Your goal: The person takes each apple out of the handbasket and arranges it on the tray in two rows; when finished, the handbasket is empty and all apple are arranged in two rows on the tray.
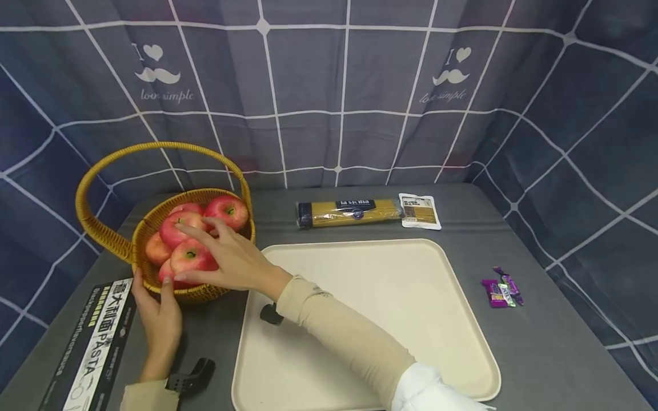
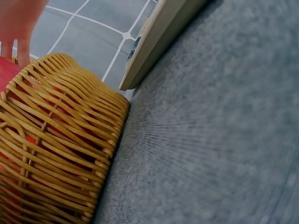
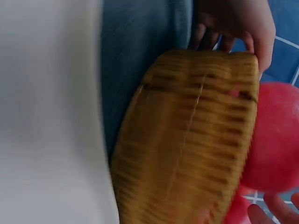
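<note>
A yellow wicker basket (image 1: 205,294) with a tall handle holds several red apples (image 1: 226,211). My left hand (image 1: 159,322) grips the basket's near-left rim, thumb and fingers on either side; the right wrist view shows this hand (image 3: 247,28) at the wicker edge too. Over the apples reaches my right hand (image 1: 233,260), its fingers and thumb spread around the front apple (image 1: 191,257). Whether they touch that apple cannot be made out. Only the right fingertips (image 3: 275,210) show in the right wrist view, below a large apple (image 3: 278,140).
A cream tray (image 1: 354,244) lies right of the basket, under my right forearm. Behind it are a spaghetti pack (image 1: 354,213) and a white pouch (image 1: 420,211). Purple-wrapped candies (image 1: 502,288) lie at right, a black pasta box (image 1: 89,348) at left.
</note>
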A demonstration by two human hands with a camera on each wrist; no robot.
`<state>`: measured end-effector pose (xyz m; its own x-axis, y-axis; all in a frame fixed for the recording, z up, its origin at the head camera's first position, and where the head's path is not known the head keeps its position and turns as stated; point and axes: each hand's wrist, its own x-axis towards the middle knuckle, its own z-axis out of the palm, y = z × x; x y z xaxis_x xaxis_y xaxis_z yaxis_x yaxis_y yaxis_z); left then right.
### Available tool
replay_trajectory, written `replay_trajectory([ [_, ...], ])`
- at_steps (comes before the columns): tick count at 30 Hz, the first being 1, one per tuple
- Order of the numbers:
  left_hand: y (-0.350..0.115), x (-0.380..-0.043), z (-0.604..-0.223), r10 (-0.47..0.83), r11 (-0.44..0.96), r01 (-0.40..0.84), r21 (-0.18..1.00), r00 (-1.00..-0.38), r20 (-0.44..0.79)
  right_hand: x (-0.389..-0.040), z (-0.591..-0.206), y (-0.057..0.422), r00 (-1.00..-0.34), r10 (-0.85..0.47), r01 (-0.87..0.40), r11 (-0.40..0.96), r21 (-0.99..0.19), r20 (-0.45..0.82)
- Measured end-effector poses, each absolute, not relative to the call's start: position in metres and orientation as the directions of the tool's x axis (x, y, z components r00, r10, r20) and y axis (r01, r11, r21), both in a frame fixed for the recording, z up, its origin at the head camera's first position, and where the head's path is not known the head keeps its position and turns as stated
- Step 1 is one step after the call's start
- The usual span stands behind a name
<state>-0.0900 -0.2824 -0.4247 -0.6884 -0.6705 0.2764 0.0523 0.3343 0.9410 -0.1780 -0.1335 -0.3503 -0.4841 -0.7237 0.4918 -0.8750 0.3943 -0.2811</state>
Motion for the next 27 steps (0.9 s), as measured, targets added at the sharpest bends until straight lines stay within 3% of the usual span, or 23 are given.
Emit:
replay_trajectory([
  [3, -0.282, -0.091, -0.426, -0.666, 0.353, 0.053, 0.934, -0.687, 0.290, -0.177, -0.356, -0.142, -0.516, -0.713, -0.856, 0.415, -0.306, 0.474],
  [9, -0.282, -0.090, -0.427, -0.682, 0.376, 0.019, 0.927, -0.671, 0.290, -0.175, -0.363, -0.144, -0.505, -0.688, -0.863, 0.410, -0.295, 0.521],
  [18, -0.281, -0.087, -0.424, -0.698, 0.393, 0.010, 0.920, -0.648, 0.305, -0.178, -0.358, -0.104, -0.612, -0.569, -0.767, 0.261, -0.586, 0.549],
  [24, -0.278, -0.088, -0.424, -0.692, 0.394, -0.002, 0.919, -0.658, 0.296, -0.193, -0.376, -0.066, -0.726, -0.507, -0.635, 0.235, -0.736, 0.464],
  [27, -0.280, -0.087, -0.424, -0.696, 0.394, -0.018, 0.919, -0.659, 0.286, -0.201, -0.384, -0.055, -0.754, -0.507, -0.597, 0.264, -0.757, 0.418],
])
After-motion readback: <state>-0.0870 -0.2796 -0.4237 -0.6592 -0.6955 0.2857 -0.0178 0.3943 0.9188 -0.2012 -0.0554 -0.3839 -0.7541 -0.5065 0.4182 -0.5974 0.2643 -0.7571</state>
